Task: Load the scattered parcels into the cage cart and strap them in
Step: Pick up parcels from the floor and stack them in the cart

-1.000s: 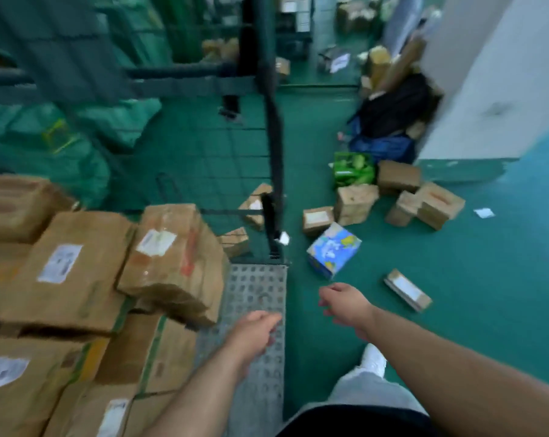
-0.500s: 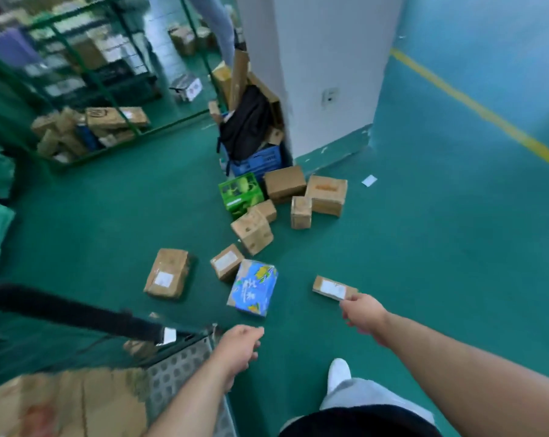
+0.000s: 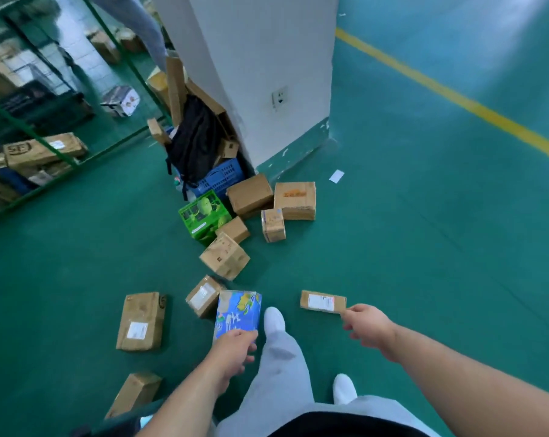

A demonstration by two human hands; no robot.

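Observation:
Several parcels lie scattered on the green floor. A blue printed box [image 3: 239,310] stands just ahead of my left foot, and my left hand [image 3: 232,351] hangs over its near edge with fingers loosely curled, holding nothing. A flat brown parcel [image 3: 323,301] with a white label lies to the right; my right hand [image 3: 367,323] is at its right end, fingers relaxed, not gripping it. A larger brown parcel [image 3: 140,321] and a small labelled box [image 3: 203,295] lie to the left. Only a dark corner of the cage cart [image 3: 118,424] shows at the bottom left.
More brown boxes [image 3: 294,200] and a green printed box [image 3: 203,216] are heaped by a white pillar [image 3: 260,74], with a black bag [image 3: 194,143] and a blue crate [image 3: 219,181]. A green wire cage [image 3: 39,143] with parcels stands at the far left. Another brown parcel [image 3: 134,394] lies near my left arm.
The view swung from the loaded cage cart to the floor parcels. I stepped forward; my left hand came to the blue box and my right hand to the flat parcel.

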